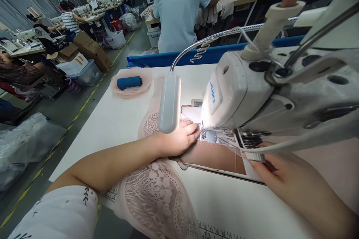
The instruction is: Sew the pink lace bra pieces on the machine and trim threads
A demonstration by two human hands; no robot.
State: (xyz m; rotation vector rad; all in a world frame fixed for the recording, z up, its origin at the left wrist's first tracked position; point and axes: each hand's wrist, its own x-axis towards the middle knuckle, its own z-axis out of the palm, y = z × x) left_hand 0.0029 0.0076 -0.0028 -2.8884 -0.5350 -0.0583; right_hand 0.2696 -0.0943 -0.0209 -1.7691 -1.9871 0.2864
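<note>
My left hand (pixel 181 138) lies flat with its fingers stretched out beside the needle area of a white sewing machine (pixel 230 89), pressing on pale pink fabric. Lace-patterned pink fabric (pixel 157 194) runs under my left forearm and hangs over the table's front edge. My right hand (pixel 277 173) is at the right of the needle area, its thumb and fingers curled around a grey ribbed knob (pixel 255 157). Parts of the machine hide some of those fingers, and what they grip is unclear. Sheer brownish fabric (pixel 215 155) covers the machine bed between my hands.
A grey lamp head (pixel 169 104) on a bendy metal neck hangs over my left hand. On the white table (pixel 112 130) lies a blue roll (pixel 129 82) ringed by pink sheer material. A co-worker in a light blue shirt (pixel 179 11) sits ahead. Plastic bags (pixel 30 145) lie at left.
</note>
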